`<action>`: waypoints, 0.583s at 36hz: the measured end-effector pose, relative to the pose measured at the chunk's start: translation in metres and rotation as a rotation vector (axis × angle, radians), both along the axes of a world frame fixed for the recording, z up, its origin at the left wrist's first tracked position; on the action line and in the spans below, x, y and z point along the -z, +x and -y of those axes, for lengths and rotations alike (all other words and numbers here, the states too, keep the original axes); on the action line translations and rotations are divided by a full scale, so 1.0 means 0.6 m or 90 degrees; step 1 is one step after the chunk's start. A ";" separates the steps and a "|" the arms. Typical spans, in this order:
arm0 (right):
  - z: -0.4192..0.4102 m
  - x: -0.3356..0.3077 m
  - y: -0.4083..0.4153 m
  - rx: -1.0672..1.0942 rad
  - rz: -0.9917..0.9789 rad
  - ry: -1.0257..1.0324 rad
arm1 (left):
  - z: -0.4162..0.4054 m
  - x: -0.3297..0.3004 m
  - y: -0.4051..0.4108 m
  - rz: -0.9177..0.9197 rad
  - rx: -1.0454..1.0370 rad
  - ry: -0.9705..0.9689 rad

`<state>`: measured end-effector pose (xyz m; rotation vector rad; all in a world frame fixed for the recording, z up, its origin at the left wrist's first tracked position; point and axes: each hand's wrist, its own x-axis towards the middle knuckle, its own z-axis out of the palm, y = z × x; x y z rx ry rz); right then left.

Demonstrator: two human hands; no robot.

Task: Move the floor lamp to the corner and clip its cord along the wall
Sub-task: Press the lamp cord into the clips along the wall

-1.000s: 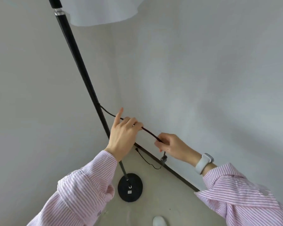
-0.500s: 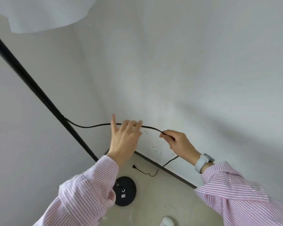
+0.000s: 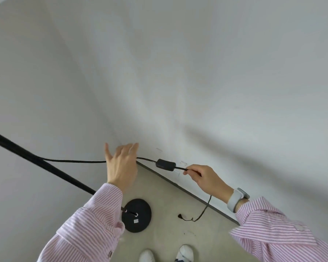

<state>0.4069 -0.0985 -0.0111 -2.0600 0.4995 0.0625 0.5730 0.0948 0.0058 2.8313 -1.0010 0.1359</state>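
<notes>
A black floor lamp pole (image 3: pixel 45 166) slants from the left edge down to its round black base (image 3: pixel 137 216), which sits on the grey floor (image 3: pixel 169 195) near the corner where two white walls meet. A thin black cord (image 3: pixel 74 161) leaves the pole and runs to the right, up in the air, in front of the right wall (image 3: pixel 216 91).

The left hand (image 3: pixel 121 165) is spread open with its fingers pointing up. The cord passes behind this hand, so you cannot tell if the hand is touching it.

Just to the right of that hand, a small black switch box (image 3: pixel 165 164) sits on the cord. The right hand (image 3: pixel 206 179) is closed and pinches the cord just past the switch box. This wrist wears a pale watch (image 3: pixel 236 199).

Below the right hand the cord hangs down to the floor, and its plug end (image 3: pixel 180 216) lies there, near the dark strip (image 3: pixel 187 191) along the bottom of the wall.

Both arms wear pink striped sleeves (image 3: pixel 87 224). Two white shoes (image 3: pixel 186 252) show at the bottom edge.
</notes>
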 end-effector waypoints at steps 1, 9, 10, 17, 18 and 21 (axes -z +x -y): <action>-0.002 0.000 0.006 0.004 0.006 0.002 | 0.011 0.007 -0.016 -0.010 0.063 -0.006; -0.020 0.022 0.026 0.012 -0.005 0.017 | 0.044 0.073 -0.068 -0.033 0.249 -0.096; -0.017 0.031 0.019 0.014 -0.030 0.019 | 0.040 0.078 -0.059 -0.032 0.221 -0.078; -0.012 0.102 -0.031 0.105 -0.118 0.009 | 0.005 0.123 0.017 -0.094 0.069 0.039; -0.017 0.110 -0.027 0.127 -0.103 0.001 | 0.007 0.132 0.019 -0.102 0.074 0.047; -0.036 0.130 0.001 0.165 -0.054 0.001 | 0.022 0.168 0.007 -0.145 0.135 0.043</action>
